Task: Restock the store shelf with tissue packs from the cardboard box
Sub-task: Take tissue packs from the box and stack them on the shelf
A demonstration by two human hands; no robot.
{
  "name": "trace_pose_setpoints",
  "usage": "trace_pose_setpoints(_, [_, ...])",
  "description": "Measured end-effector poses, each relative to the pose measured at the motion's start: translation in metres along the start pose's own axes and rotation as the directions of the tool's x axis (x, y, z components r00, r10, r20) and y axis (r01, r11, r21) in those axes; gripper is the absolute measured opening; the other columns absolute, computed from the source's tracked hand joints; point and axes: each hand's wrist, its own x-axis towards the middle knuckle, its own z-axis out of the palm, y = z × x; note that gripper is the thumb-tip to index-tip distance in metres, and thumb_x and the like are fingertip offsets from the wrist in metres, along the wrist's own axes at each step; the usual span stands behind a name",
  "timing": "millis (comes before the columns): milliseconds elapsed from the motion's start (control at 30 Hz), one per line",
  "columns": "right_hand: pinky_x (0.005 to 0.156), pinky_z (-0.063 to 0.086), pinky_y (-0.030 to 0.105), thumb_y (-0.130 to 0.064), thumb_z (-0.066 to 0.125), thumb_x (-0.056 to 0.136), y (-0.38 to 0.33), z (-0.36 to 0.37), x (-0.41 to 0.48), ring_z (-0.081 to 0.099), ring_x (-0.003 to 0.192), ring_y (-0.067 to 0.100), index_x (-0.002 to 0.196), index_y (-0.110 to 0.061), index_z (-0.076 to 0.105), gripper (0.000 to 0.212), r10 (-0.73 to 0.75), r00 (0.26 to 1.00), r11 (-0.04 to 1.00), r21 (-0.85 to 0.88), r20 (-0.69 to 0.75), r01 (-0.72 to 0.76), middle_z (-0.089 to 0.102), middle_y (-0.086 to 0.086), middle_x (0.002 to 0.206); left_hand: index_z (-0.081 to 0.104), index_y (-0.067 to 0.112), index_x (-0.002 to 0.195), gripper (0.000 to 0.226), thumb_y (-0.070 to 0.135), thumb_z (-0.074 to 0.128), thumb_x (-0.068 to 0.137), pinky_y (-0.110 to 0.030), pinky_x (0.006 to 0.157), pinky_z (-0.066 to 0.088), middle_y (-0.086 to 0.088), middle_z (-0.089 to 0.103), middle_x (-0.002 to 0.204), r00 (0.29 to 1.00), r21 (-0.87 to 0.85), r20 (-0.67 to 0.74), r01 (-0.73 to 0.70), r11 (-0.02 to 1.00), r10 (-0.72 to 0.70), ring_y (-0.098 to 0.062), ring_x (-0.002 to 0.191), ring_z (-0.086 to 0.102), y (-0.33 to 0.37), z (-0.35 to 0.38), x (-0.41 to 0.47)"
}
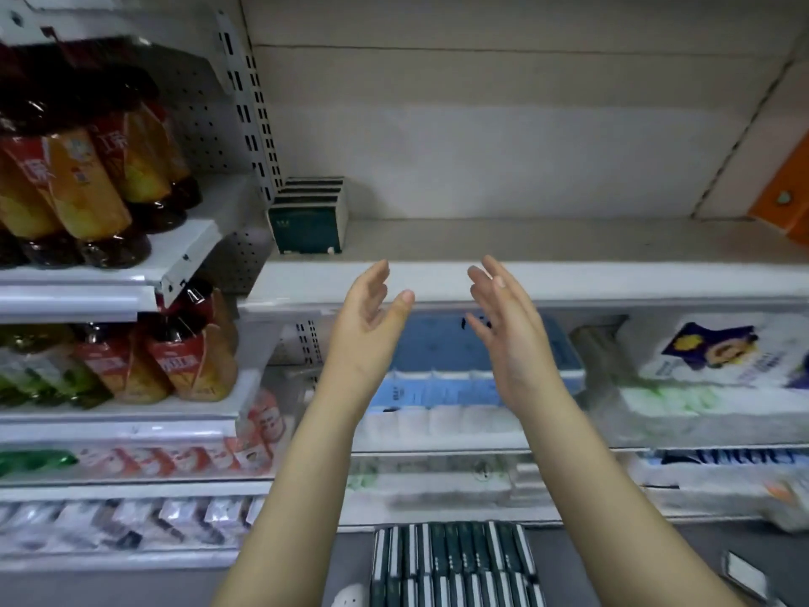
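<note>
A short row of dark green tissue packs [308, 216] stands at the left end of the white shelf [569, 280], against the upright. Many more green-and-white packs [453, 562] stand on edge in rows at the bottom of the view; the box around them is hidden. My left hand [372, 317] and my right hand [503, 322] are raised in front of the shelf's front edge, palms facing each other, fingers straight, holding nothing. Both hands are to the right of the shelved packs and apart from them.
Bottles with orange and red labels [83, 177] fill the racks on the left. An orange pack [783, 190] sits at the shelf's right end. Below the shelf lie blue [437, 343] and white tissue bundles [709, 357]. The shelf surface between the green packs and the orange pack is bare.
</note>
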Motion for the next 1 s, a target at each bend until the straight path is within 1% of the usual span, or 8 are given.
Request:
trace_pose_setpoints(100, [0.104,0.043,0.029,-0.036,0.043,0.102,0.014,-0.008,-0.022,0.050,0.127,0.001,0.131,-0.035,0.051,0.030,0.075,0.997,0.997,0.019,-0.010,-0.075,0.056,-0.014,0.136,0.043,0.025,0.140,0.046,0.024,0.058,0.096,-0.001,0.086,0.037,0.011,0.045,0.144,0.998,0.030,-0.016,0.069,0.997,-0.069,-0.002,0.130,0.043,-0.015,-0.002,-0.026])
trace_pose_setpoints(267, [0.103,0.042,0.029,-0.037,0.044,0.102,0.047,-0.011,-0.051,0.051,0.121,-0.004,0.126,-0.038,0.054,0.026,0.199,0.979,0.980,0.001,-0.038,-0.199,0.060,-0.021,0.126,0.044,0.020,0.140,0.045,0.023,0.057,0.096,0.000,0.084,0.040,0.008,0.048,0.142,0.985,0.082,-0.018,0.172,0.982,-0.171,-0.004,0.128,0.046,-0.041,-0.014,-0.055])
trace_pose_setpoints(433, [0.104,0.042,0.031,-0.035,0.046,0.100,0.085,-0.007,-0.078,0.052,0.125,0.003,0.122,-0.034,0.058,0.025,0.292,0.952,0.956,-0.001,-0.089,-0.293,0.062,-0.015,0.126,0.050,0.026,0.130,0.036,0.023,0.059,0.096,-0.022,0.103,0.039,0.008,0.053,0.137,0.963,0.083,-0.011,0.269,0.960,-0.269,-0.007,0.127,0.049,-0.076,-0.033,-0.076])
trace_pose_setpoints(533, [0.103,0.041,0.030,-0.036,0.044,0.102,0.111,-0.006,-0.096,0.051,0.125,0.003,0.124,-0.030,0.060,0.028,0.341,0.930,0.937,-0.029,-0.136,-0.348,0.062,-0.014,0.128,0.051,0.025,0.130,0.035,0.023,0.058,0.096,-0.026,0.105,0.039,0.009,0.055,0.134,0.941,0.090,0.008,0.337,0.937,-0.340,-0.007,0.124,0.051,-0.097,-0.046,-0.087])
trace_pose_setpoints(700, [0.106,0.040,0.032,-0.034,0.043,0.103,0.160,-0.007,-0.132,0.052,0.123,0.001,0.122,-0.032,0.061,0.027,0.422,0.886,0.886,-0.122,-0.191,-0.448,0.061,-0.015,0.129,0.053,0.016,0.133,0.037,0.019,0.057,0.096,-0.015,0.096,0.040,0.007,0.056,0.131,0.908,0.114,0.048,0.408,0.906,-0.415,-0.003,0.115,0.054,-0.138,-0.070,-0.110])
trace_pose_setpoints(833, [0.109,0.037,0.033,-0.037,0.049,0.100,0.209,-0.015,-0.163,0.050,0.126,0.005,0.125,-0.029,0.063,0.030,0.519,0.818,0.810,-0.161,-0.247,-0.563,0.058,-0.014,0.133,0.055,0.024,0.127,0.032,0.022,0.059,0.096,-0.024,0.101,0.042,0.014,0.059,0.125,0.852,0.155,0.087,0.501,0.852,-0.517,-0.002,0.114,0.055,-0.189,-0.084,-0.137])
trace_pose_setpoints(900, [0.111,0.036,0.034,-0.037,0.049,0.100,0.236,-0.023,-0.178,0.049,0.127,0.005,0.125,-0.031,0.063,0.030,0.586,0.770,0.755,-0.174,-0.254,-0.632,0.057,-0.014,0.134,0.056,0.023,0.127,0.031,0.021,0.058,0.096,-0.017,0.095,0.043,0.012,0.058,0.125,0.818,0.173,0.091,0.549,0.818,-0.568,-0.003,0.114,0.055,-0.215,-0.086,-0.152])
trace_pose_setpoints(1000, [0.111,0.032,0.032,-0.042,0.046,0.100,0.284,-0.037,-0.200,0.045,0.128,0.005,0.127,-0.035,0.060,0.031,0.672,0.704,0.657,-0.253,-0.231,-0.710,0.053,-0.017,0.136,0.055,0.023,0.127,0.030,0.022,0.057,0.097,-0.003,0.080,0.040,0.011,0.057,0.126,0.767,0.199,0.110,0.606,0.770,-0.632,0.009,0.104,0.053,-0.260,-0.084,-0.175])
